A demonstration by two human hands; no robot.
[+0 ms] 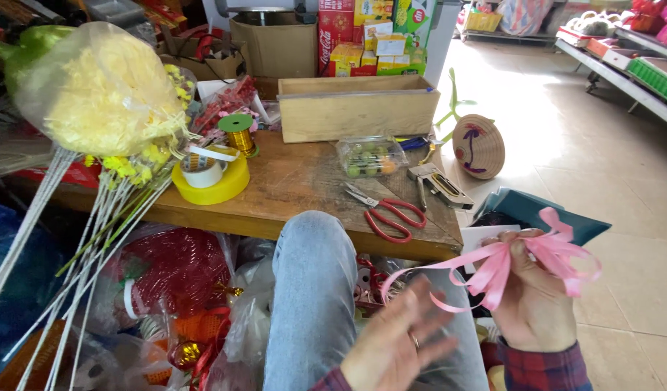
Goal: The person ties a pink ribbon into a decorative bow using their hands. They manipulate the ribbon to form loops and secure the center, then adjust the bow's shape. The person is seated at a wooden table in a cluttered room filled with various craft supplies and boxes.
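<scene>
The right hand (pixel 534 297) is closed around a bunch of looped pink satin ribbon (pixel 525 262), pinching it at the middle so the loops fan out to either side above the fingers. A long tail of the same ribbon curves down and to the left from the pinch, passing just in front of the left hand (pixel 395 346). That hand is open, fingers spread and blurred, palm turned up, holding nothing; whether its fingertips touch the ribbon tail I cannot tell. A ring shows on one finger.

The ribbon bunch sits at the near right of the scene, past the right end of the worn wooden workbench (pixel 297 181). Between the hands and the bench a knee in light blue jeans (pixel 315 289) rises toward the bench edge.

On the bench, near its right end, lie red-handled scissors (pixel 386 211), and just beyond them a metal staple gun (pixel 440 187). Farther back stands a clear plastic tub of small green and orange pieces (pixel 369 156) in front of a long plain wooden box (pixel 359 108). Toward the left sit a fat yellow roll of tape (pixel 221 187) and a spool of gold cord with a green top (pixel 239 132). At the far left, a big yellow pompom flower wrapped in clear plastic (pixel 98 90) leans on white stems.
</scene>
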